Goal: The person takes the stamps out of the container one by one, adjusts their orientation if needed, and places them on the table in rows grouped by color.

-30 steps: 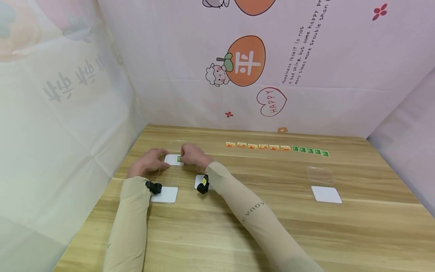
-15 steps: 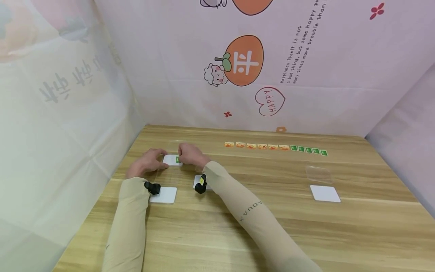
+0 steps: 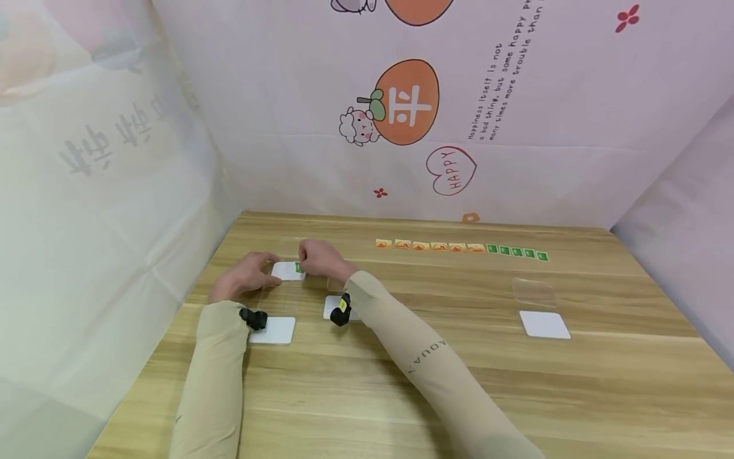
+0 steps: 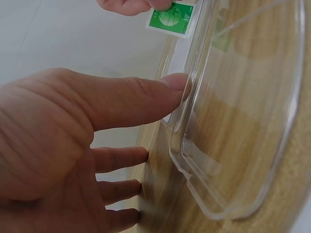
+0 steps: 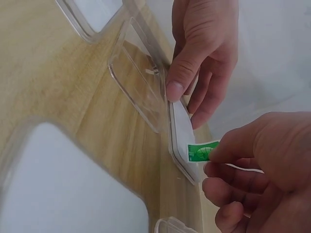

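Observation:
My left hand [image 3: 248,273] holds the left end of a shallow clear plastic case [image 3: 285,271] with a white insert, thumb on its near rim and fingers at the far side. The case's hinged lid [image 4: 252,97] lies folded open toward me. A green postage stamp [image 4: 170,18] with a globe print is pinched between the thumb and forefinger of my right hand [image 3: 322,259]. In the right wrist view the stamp [image 5: 201,151] sits right at the insert's right end, partly covered by my fingertips.
Orange stamps [image 3: 421,247] and green stamps [image 3: 518,252] form a row at the back of the wooden table [image 3: 321,389]. Similar cases stand nearer me: a left one [image 3: 274,330], a middle one [image 3: 331,308] partly under my right wrist, and a right one [image 3: 545,325].
Both hands stay at the same case. The green stamp has tilted slightly in the right hand's pinch. The head view has shifted a little.

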`<act>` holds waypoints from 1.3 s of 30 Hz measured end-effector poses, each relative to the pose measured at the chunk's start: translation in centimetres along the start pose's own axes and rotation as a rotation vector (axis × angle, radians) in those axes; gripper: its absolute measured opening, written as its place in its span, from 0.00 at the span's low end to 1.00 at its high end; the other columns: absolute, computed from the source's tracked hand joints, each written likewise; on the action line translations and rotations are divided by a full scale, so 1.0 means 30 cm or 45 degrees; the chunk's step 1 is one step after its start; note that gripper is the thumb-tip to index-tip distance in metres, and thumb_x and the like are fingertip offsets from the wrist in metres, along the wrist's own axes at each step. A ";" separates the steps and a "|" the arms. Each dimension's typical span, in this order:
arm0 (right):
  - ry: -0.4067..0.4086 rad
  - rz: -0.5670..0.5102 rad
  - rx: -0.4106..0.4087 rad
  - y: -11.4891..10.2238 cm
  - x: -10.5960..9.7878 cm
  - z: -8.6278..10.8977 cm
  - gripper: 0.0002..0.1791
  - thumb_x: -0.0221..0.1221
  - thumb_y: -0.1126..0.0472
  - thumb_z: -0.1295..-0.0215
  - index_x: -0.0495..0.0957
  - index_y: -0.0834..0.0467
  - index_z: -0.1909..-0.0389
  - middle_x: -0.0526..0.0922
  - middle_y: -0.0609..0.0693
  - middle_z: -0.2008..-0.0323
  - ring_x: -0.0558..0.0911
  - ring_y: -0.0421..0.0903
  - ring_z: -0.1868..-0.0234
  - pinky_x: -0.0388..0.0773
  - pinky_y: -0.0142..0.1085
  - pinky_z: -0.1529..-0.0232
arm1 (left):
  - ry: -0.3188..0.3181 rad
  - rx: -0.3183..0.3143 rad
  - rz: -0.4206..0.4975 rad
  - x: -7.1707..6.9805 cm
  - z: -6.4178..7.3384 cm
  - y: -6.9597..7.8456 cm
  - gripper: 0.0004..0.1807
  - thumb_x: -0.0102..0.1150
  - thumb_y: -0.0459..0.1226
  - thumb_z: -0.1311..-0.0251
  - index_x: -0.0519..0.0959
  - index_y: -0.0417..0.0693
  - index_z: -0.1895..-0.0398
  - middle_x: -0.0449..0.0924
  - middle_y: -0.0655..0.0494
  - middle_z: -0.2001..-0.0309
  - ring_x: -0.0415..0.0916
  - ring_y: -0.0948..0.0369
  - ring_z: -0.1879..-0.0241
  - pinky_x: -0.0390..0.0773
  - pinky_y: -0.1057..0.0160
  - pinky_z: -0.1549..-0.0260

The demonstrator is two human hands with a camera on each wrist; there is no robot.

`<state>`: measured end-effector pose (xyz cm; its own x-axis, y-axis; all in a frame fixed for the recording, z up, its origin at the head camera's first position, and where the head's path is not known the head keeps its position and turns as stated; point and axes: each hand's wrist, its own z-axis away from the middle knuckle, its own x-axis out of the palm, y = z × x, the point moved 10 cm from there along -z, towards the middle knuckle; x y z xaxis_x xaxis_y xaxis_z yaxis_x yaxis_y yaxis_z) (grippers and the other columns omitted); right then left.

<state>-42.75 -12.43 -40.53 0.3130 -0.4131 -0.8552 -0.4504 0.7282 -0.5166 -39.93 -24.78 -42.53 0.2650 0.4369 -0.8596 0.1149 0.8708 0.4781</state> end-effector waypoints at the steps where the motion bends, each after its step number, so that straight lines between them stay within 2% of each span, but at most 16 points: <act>1: -0.002 -0.007 -0.001 0.002 -0.003 0.005 0.02 0.58 0.63 0.38 0.76 0.56 0.65 0.77 0.45 0.70 0.73 0.39 0.72 0.67 0.28 0.72 | 0.000 0.002 -0.004 0.001 -0.002 0.001 0.31 0.64 0.42 0.38 0.69 0.36 0.35 0.65 0.32 0.33 0.60 0.38 0.32 0.60 0.38 0.33; 9: 0.012 -0.089 0.014 0.018 -0.030 0.038 0.01 0.57 0.64 0.36 0.74 0.55 0.66 0.77 0.46 0.70 0.73 0.41 0.71 0.69 0.30 0.72 | 0.007 0.011 0.004 -0.001 0.003 0.001 0.31 0.64 0.41 0.38 0.69 0.36 0.36 0.67 0.32 0.34 0.61 0.38 0.33 0.61 0.39 0.34; 17: 0.056 -0.124 0.004 0.042 -0.068 0.078 0.08 0.58 0.67 0.38 0.71 0.52 0.71 0.77 0.46 0.70 0.73 0.42 0.70 0.69 0.30 0.70 | 0.008 0.023 -0.010 -0.003 0.011 0.009 0.31 0.63 0.41 0.37 0.68 0.36 0.34 0.64 0.30 0.33 0.58 0.37 0.31 0.58 0.39 0.32; 23: 0.068 -0.136 0.004 0.070 -0.078 0.104 0.04 0.58 0.66 0.38 0.74 0.54 0.67 0.77 0.47 0.69 0.74 0.42 0.68 0.71 0.31 0.70 | 0.002 0.024 -0.025 0.002 0.013 0.009 0.32 0.63 0.42 0.37 0.67 0.36 0.34 0.62 0.29 0.32 0.57 0.35 0.31 0.58 0.37 0.32; 31: 0.060 -0.189 -0.007 0.086 -0.071 0.134 0.07 0.57 0.69 0.39 0.73 0.53 0.68 0.79 0.48 0.68 0.75 0.41 0.69 0.72 0.28 0.71 | 0.004 0.031 -0.024 -0.004 0.021 0.008 0.31 0.64 0.42 0.38 0.68 0.35 0.35 0.63 0.28 0.33 0.58 0.35 0.32 0.59 0.37 0.34; 39: 0.055 -0.201 0.001 0.123 -0.077 0.166 0.06 0.56 0.69 0.37 0.74 0.54 0.65 0.80 0.47 0.66 0.76 0.41 0.69 0.73 0.28 0.71 | 0.006 0.023 -0.009 0.005 0.018 0.012 0.32 0.63 0.41 0.38 0.68 0.35 0.34 0.62 0.28 0.32 0.56 0.35 0.31 0.59 0.37 0.33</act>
<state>-40.97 -6.06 -40.24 0.3432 -0.5455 -0.7646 -0.3982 0.6528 -0.6445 -39.33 -24.52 -42.38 0.2598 0.4318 -0.8637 0.1344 0.8696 0.4752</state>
